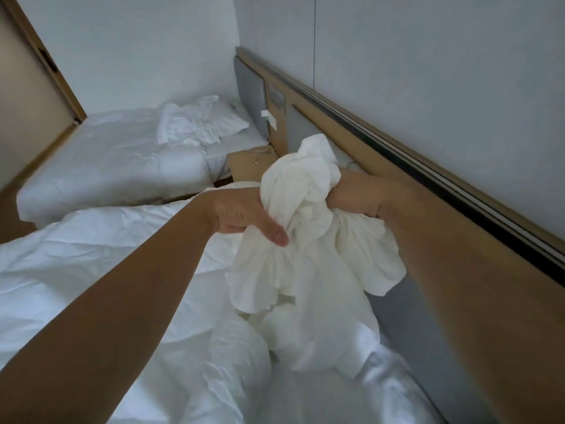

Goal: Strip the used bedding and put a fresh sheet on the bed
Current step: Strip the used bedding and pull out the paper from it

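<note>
Nearest me the rumpled duvet (91, 255) covers the near bed, and the white sheet (305, 264) hangs over it as a bunched length. Its long axis runs up and down, with the lower end on the bedding and a tuft poking up above my hands. My left hand (244, 215) grips the gathered neck from the left, thumb pressed on the cloth, and my right hand (351, 194) clutches it from the right, beside the headboard (458, 255). The far bed (107, 160) lies beyond, to the left.

Hotel-like bedroom: two beds (107, 160), shared headboard (382, 166)
</note>
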`<action>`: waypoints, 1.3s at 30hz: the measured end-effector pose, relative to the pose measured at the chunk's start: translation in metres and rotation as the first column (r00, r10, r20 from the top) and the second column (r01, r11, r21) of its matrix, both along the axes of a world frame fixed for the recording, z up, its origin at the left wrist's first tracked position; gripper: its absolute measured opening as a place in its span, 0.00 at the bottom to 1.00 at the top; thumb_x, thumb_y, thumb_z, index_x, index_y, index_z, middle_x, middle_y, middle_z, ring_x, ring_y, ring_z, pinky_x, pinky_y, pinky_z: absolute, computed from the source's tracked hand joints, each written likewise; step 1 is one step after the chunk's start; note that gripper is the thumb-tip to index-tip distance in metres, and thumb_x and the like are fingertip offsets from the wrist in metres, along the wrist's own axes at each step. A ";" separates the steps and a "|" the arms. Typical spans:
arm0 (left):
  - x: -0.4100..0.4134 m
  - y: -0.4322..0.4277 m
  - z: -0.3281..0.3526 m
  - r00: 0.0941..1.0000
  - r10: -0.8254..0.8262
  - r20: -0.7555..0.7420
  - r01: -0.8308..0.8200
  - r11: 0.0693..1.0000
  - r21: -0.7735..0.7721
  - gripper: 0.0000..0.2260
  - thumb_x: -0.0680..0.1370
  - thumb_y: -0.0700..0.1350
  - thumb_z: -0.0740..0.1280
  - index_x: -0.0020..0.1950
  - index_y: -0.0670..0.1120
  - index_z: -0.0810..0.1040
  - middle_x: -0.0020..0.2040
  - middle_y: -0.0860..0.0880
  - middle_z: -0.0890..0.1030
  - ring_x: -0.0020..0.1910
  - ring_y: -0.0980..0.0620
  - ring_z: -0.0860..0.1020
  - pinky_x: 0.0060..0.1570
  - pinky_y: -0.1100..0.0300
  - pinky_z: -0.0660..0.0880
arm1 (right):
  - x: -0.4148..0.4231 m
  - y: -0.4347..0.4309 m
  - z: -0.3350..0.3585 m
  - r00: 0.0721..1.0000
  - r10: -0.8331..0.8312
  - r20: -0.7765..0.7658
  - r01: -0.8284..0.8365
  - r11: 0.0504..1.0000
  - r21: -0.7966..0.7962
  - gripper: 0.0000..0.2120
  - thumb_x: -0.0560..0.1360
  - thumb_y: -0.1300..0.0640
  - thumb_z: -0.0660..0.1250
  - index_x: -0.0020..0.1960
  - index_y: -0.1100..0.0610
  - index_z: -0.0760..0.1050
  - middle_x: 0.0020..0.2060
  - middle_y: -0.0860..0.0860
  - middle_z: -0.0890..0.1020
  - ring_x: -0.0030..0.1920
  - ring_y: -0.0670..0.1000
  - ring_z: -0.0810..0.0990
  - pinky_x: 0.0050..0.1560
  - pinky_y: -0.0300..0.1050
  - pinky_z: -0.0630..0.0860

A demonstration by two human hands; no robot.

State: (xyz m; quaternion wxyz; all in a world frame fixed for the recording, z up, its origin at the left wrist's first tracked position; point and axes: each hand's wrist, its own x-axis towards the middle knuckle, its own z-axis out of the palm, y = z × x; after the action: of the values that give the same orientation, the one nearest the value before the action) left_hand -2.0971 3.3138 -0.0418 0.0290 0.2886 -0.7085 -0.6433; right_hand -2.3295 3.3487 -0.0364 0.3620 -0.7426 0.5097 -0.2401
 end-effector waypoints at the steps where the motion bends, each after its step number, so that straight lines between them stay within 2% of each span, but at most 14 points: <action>1: 0.005 -0.002 -0.003 1.000 -0.009 -0.017 0.009 1.000 0.002 0.24 0.62 0.39 0.83 0.56 0.54 0.86 0.59 0.47 0.85 0.61 0.45 0.82 0.55 0.54 0.80 | 0.005 0.001 0.001 0.999 -0.003 0.046 0.003 1.000 -0.004 0.14 0.77 0.71 0.63 0.58 0.56 0.76 0.37 0.37 0.79 0.34 0.25 0.76 0.33 0.21 0.69; 3: 0.014 -0.007 -0.006 0.999 -0.020 -0.029 0.021 0.999 0.035 0.23 0.63 0.36 0.79 0.55 0.53 0.86 0.58 0.47 0.85 0.60 0.46 0.83 0.53 0.54 0.81 | 0.015 0.005 0.002 0.988 0.018 0.153 -0.022 0.999 0.025 0.14 0.79 0.69 0.64 0.51 0.49 0.76 0.36 0.31 0.83 0.39 0.26 0.78 0.36 0.22 0.71; 5: 0.025 -0.013 -0.007 0.997 -0.080 -0.001 0.080 0.994 0.070 0.23 0.62 0.37 0.78 0.53 0.56 0.87 0.55 0.50 0.86 0.57 0.48 0.84 0.51 0.55 0.81 | 0.026 0.008 -0.001 0.961 0.022 0.274 -0.052 0.993 0.102 0.15 0.76 0.66 0.68 0.51 0.46 0.77 0.39 0.32 0.84 0.42 0.32 0.82 0.38 0.26 0.75; 8: 0.044 -0.025 -0.006 0.961 -0.246 0.123 0.237 0.968 0.081 0.23 0.65 0.35 0.77 0.53 0.57 0.87 0.56 0.51 0.86 0.57 0.49 0.84 0.52 0.55 0.81 | 0.040 0.007 -0.012 0.918 0.003 0.396 -0.095 0.972 0.215 0.14 0.71 0.64 0.68 0.48 0.46 0.83 0.43 0.41 0.87 0.45 0.41 0.85 0.41 0.33 0.79; 11: 0.057 -0.039 -0.007 0.895 -0.357 0.267 0.357 0.933 0.049 0.23 0.69 0.29 0.75 0.55 0.54 0.86 0.59 0.47 0.85 0.61 0.44 0.82 0.58 0.49 0.80 | 0.053 0.011 -0.029 0.886 -0.038 0.462 -0.108 0.952 0.286 0.17 0.71 0.66 0.68 0.54 0.49 0.82 0.49 0.46 0.87 0.52 0.47 0.85 0.47 0.39 0.80; 14: 0.057 -0.041 -0.013 0.883 -0.345 0.319 0.370 0.929 -0.017 0.24 0.68 0.33 0.78 0.54 0.60 0.85 0.57 0.56 0.85 0.58 0.54 0.83 0.54 0.61 0.80 | 0.058 0.017 -0.046 0.843 -0.131 0.522 -0.057 0.943 0.329 0.16 0.70 0.66 0.68 0.57 0.55 0.79 0.49 0.48 0.87 0.52 0.48 0.85 0.47 0.40 0.80; 17: 0.049 -0.042 -0.028 0.983 -0.151 0.104 0.176 0.934 -0.312 0.29 0.62 0.49 0.81 0.60 0.61 0.76 0.56 0.70 0.81 0.57 0.67 0.79 0.54 0.72 0.75 | 0.054 0.022 -0.063 0.761 -0.266 0.592 -0.025 0.900 0.436 0.18 0.68 0.65 0.68 0.58 0.57 0.79 0.50 0.52 0.86 0.50 0.52 0.85 0.47 0.45 0.81; 20: 0.035 -0.043 -0.045 0.991 -0.024 -0.128 -0.021 0.942 -0.334 0.30 0.59 0.51 0.78 0.60 0.56 0.76 0.54 0.65 0.83 0.57 0.62 0.81 0.56 0.65 0.77 | 0.052 0.029 -0.078 0.761 -0.244 0.601 -0.142 0.841 0.522 0.16 0.69 0.62 0.75 0.56 0.52 0.85 0.54 0.53 0.85 0.54 0.54 0.85 0.51 0.47 0.81; 24: 0.023 -0.037 -0.056 0.983 0.034 -0.182 -0.095 0.936 -0.340 0.26 0.62 0.51 0.76 0.60 0.48 0.80 0.57 0.50 0.85 0.60 0.49 0.81 0.60 0.52 0.79 | 0.041 0.027 -0.088 0.850 -0.123 0.511 -0.258 0.750 0.610 0.21 0.65 0.59 0.82 0.56 0.50 0.84 0.57 0.55 0.84 0.58 0.57 0.83 0.53 0.52 0.81; 28: 0.020 -0.029 -0.064 0.994 0.079 -0.070 -0.083 0.995 -0.047 0.17 0.65 0.42 0.76 0.51 0.56 0.86 0.51 0.54 0.86 0.52 0.56 0.84 0.50 0.61 0.80 | 0.019 0.007 -0.095 0.870 -0.083 0.486 -0.173 0.872 0.458 0.20 0.66 0.67 0.74 0.55 0.51 0.82 0.50 0.45 0.87 0.53 0.45 0.85 0.49 0.37 0.80; 30: 0.016 -0.023 -0.067 0.999 0.029 -0.020 -0.027 0.996 0.088 0.17 0.70 0.38 0.74 0.52 0.58 0.87 0.54 0.53 0.86 0.55 0.54 0.84 0.51 0.61 0.80 | 0.008 -0.009 -0.101 0.883 -0.112 0.455 -0.104 0.900 0.423 0.19 0.70 0.70 0.69 0.60 0.58 0.78 0.44 0.43 0.87 0.45 0.39 0.85 0.44 0.34 0.79; 32: 0.012 -0.020 -0.070 0.998 0.041 -0.041 -0.033 0.985 0.172 0.17 0.73 0.36 0.73 0.56 0.56 0.86 0.57 0.52 0.85 0.58 0.51 0.83 0.53 0.59 0.79 | 0.000 -0.027 -0.106 0.927 -0.096 0.362 -0.058 0.918 0.392 0.18 0.75 0.74 0.64 0.61 0.59 0.79 0.44 0.45 0.85 0.41 0.38 0.84 0.41 0.34 0.79; 35: 0.010 -0.019 -0.073 0.989 0.140 -0.043 -0.121 0.947 0.297 0.17 0.72 0.36 0.73 0.59 0.49 0.85 0.60 0.45 0.84 0.60 0.44 0.82 0.55 0.51 0.80 | -0.007 -0.052 -0.101 0.907 0.055 0.418 -0.206 0.923 0.326 0.21 0.77 0.75 0.62 0.51 0.50 0.81 0.44 0.42 0.87 0.45 0.38 0.84 0.44 0.32 0.78; 39: 0.005 -0.019 -0.074 0.985 0.175 -0.016 -0.152 0.896 0.418 0.18 0.71 0.35 0.73 0.59 0.48 0.85 0.58 0.43 0.84 0.59 0.42 0.82 0.54 0.47 0.80 | -0.006 -0.081 -0.075 0.916 0.289 0.277 -0.362 0.894 0.265 0.19 0.78 0.73 0.63 0.48 0.47 0.76 0.38 0.28 0.82 0.41 0.29 0.80 0.39 0.23 0.73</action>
State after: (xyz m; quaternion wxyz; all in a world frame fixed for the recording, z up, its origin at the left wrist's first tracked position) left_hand -2.0924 3.2947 -0.1160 0.0397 0.3292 -0.5278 -0.7820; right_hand -2.3358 3.2672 -0.1110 0.5663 -0.7184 0.3631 -0.1770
